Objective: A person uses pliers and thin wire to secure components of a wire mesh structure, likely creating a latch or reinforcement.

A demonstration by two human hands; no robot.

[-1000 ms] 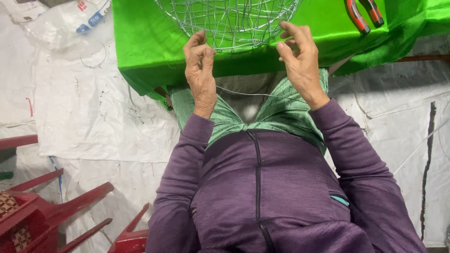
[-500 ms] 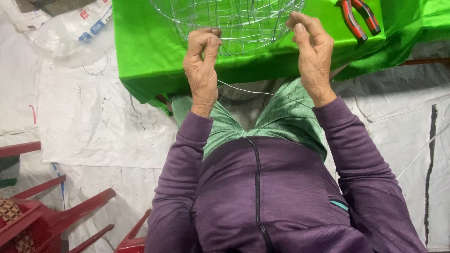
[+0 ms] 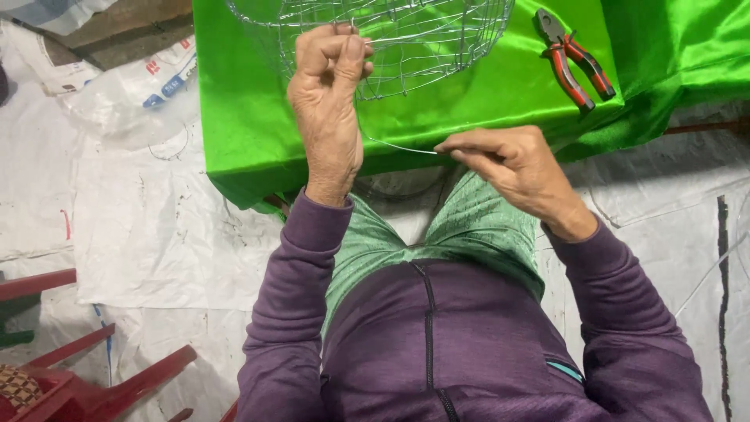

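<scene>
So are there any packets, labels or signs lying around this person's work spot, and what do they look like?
Clear plastic bag: on the floor left of the green table, crumpled, see-through, with small red and blue printed patches.
White sack: on the floor at the far upper left, flat and creased, with faint dark print.
No signs or screens in view.

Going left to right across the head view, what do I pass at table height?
Plastic bag → green cloth → left hand at the wire basket → thin wire → right hand → pliers
</scene>
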